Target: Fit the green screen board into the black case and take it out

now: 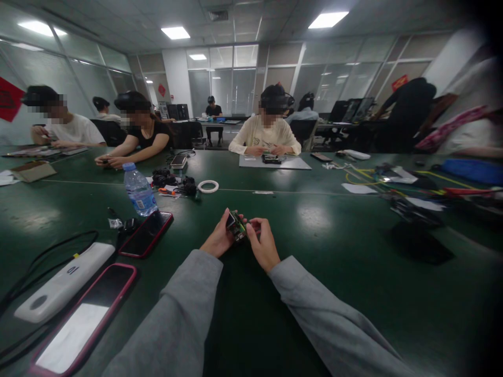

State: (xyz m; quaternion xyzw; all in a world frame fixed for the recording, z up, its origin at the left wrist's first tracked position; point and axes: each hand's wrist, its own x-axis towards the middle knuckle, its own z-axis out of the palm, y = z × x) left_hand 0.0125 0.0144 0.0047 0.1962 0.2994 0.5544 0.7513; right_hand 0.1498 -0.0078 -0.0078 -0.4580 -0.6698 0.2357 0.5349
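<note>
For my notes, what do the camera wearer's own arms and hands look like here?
Both arms wear long, plain grey sleeves with no visible markings, ending around the wrists. The left hand and right hand are bare, without gloves. No cables show on either arm.

A broad dark green table fills the foreground, its glossy top catching pale glare. Beyond it stand black chairs and a farther row of desks with dark monitors. Framed glass partitions and a white wall section close the room. Bright rectangular panels and a vent are set in the grey ceiling.
</note>
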